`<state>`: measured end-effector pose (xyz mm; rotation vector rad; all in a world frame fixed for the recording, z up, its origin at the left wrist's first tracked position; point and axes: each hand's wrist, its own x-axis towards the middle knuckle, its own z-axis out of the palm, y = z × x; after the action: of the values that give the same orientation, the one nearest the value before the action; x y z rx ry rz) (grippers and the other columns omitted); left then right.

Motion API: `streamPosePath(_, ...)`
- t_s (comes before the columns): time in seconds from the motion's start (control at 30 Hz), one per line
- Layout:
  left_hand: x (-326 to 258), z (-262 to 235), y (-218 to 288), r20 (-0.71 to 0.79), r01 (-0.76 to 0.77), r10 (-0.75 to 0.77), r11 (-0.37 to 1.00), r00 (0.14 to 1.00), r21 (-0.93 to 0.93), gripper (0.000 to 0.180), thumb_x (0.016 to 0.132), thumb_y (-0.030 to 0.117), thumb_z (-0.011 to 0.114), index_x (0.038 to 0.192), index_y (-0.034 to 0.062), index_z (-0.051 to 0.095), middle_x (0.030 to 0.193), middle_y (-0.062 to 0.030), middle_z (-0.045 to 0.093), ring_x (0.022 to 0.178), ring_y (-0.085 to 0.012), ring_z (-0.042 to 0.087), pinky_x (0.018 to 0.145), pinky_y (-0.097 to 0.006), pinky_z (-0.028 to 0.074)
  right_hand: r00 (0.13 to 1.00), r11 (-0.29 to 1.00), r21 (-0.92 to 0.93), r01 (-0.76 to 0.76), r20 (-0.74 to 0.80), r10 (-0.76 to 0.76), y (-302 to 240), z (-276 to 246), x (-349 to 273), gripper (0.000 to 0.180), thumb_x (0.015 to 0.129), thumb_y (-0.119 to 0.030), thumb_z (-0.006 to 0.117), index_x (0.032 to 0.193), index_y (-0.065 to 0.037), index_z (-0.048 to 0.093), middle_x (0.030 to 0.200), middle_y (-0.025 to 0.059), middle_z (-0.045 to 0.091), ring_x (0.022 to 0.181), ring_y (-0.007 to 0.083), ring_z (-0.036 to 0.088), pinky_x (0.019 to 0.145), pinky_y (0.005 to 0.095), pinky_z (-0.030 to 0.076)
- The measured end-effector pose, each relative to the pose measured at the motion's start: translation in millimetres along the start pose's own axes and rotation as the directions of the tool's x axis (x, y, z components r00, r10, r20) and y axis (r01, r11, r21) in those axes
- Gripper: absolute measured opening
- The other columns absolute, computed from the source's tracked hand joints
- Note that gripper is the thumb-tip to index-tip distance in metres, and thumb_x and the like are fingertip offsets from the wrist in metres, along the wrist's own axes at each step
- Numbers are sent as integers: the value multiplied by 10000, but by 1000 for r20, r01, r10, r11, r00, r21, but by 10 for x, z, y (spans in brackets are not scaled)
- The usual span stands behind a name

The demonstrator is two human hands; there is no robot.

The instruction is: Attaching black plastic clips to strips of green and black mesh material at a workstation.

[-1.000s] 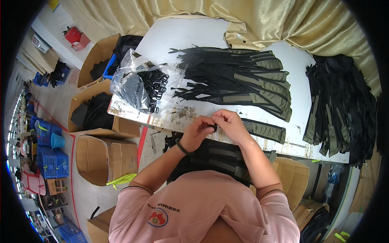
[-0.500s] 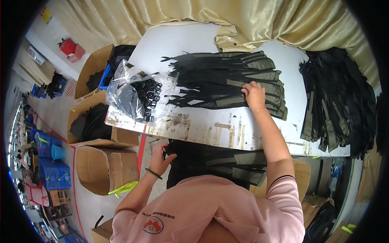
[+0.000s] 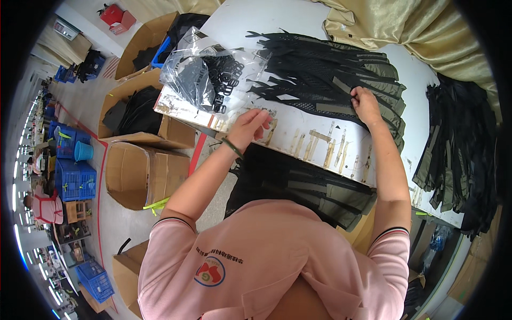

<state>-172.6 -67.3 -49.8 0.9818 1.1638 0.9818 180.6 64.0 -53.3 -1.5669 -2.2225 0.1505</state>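
Note:
Layered black mesh pieces with olive-grey ends lie fanned out on the white table, their thin black straps pointing left. My right hand rests on the near part of this stack, fingers bent and pinched together at the edge of one mesh piece. My left hand is over the table's front edge, its fingers loosely curled and slightly apart, nothing visible in them. Close to it lies a clear plastic bag with black plastic buckles at its mouth. More black and olive pieces hang below the table edge, against my body.
Another heap of black and olive pieces hangs over the table's right end. Cardboard boxes stand along the left, some holding black material. A gold curtain borders the far side. Blue crates stand farther left.
My left hand has risen from below the table edge to above it, moving right. My right hand stays on the stack, its fingers more tightly bent. The whole view has shifted and turned.

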Motion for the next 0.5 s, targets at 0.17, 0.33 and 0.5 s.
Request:
streamPosePath(0.17, 192, 146, -49, 227, 186, -135, 956, 965, -225, 489, 950, 442, 432, 1219, 39, 493, 1083, -119, 599, 692, -150, 576, 656, -279, 477, 985, 972, 165, 167, -65, -158, -467, -307, -306, 128, 716, 21, 629, 827, -37, 603, 768, 131, 550, 759, 319, 540, 705, 390, 449)
streamPosePath(0.33, 482, 338, -154, 316, 353, -235, 846, 919, -398, 573, 934, 443, 467, 1326, 39, 365, 1209, -158, 546, 798, -192, 623, 751, -321, 510, 953, 917, 392, 72, 245, -180, -826, -571, -983, 115, 740, 22, 617, 846, -23, 609, 783, 135, 552, 765, 307, 542, 693, 382, 457)
streamPosePath(0.5, 689, 463, -350, 275, 341, -234, 824, 932, -453, 501, 905, 367, 563, 1278, 53, 446, 1106, -123, 591, 702, -150, 602, 667, -282, 500, 875, 934, 350, -74, 472, -108, -699, -651, -1459, 140, 739, 54, 607, 857, -20, 617, 822, 139, 564, 759, 313, 558, 686, 367, 471)
